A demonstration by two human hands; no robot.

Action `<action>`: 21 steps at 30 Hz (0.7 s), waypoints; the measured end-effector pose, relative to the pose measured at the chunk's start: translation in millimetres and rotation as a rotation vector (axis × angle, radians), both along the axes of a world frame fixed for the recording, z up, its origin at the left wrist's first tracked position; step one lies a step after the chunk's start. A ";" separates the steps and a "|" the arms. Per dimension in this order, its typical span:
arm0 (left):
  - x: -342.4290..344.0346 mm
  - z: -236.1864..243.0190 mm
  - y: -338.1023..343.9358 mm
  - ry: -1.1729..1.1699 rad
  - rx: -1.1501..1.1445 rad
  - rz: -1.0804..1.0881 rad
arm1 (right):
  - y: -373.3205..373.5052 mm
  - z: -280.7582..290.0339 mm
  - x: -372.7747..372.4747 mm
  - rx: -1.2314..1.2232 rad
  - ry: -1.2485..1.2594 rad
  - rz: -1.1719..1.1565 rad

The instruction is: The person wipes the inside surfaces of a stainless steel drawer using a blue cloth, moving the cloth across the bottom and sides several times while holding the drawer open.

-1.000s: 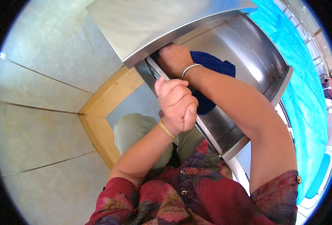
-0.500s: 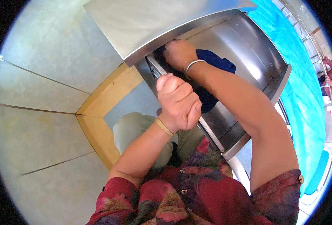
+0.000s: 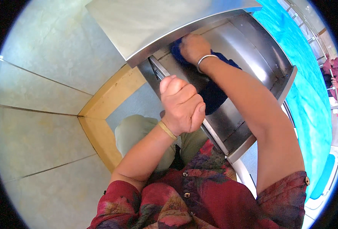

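A metal drawer (image 3: 249, 45) stands pulled out of a steel cabinet (image 3: 169, 15). Wrapped round its left side edge by the rail is my left hand (image 3: 182, 103), fingers closed. Inside the drawer, toward the back, my right hand (image 3: 195, 47) presses a dark blue cloth (image 3: 214, 95) against the metal, its fingers curled into the fabric. The cloth is bunched, with one part under my right hand and another hanging below my forearm. My right fingertips are partly hidden in its folds.
On the left rises a marbled tiled wall (image 3: 43, 84) with a yellow skirting (image 3: 111, 91). Bright turquoise sheeting (image 3: 310, 91) covers something along the right. At the far right is a metal rail (image 3: 317, 49), with a person in red (image 3: 333, 70) beyond it. My knees are under the drawer.
My right hand has slid with the blue cloth from the drawer's back left corner rightward along its back part. The left hand keeps its place on the drawer's edge.
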State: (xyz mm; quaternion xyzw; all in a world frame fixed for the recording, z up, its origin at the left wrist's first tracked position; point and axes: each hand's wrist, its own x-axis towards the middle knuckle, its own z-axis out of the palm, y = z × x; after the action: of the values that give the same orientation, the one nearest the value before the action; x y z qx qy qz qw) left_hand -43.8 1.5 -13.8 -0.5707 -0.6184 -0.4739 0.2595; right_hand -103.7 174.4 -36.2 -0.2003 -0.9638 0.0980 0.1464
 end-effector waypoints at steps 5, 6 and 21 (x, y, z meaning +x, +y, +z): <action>-2.5 -3.5 -2.4 -0.008 -0.021 -0.002 | -39.5 13.4 3.6 -0.037 -0.082 0.195; -3.3 -4.5 -2.7 -0.013 0.000 -0.007 | -54.7 16.7 1.1 -0.071 -0.091 0.227; -0.1 -2.1 -1.0 -0.008 -0.006 0.011 | -34.7 12.4 2.7 0.020 -0.117 0.227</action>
State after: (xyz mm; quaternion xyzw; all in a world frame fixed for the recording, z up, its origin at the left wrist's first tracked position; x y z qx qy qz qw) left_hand -43.9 0.4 -15.9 -0.5662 -0.6240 -0.4730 0.2577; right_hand -101.0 139.8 -23.8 -0.0939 -0.9881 0.0926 0.0797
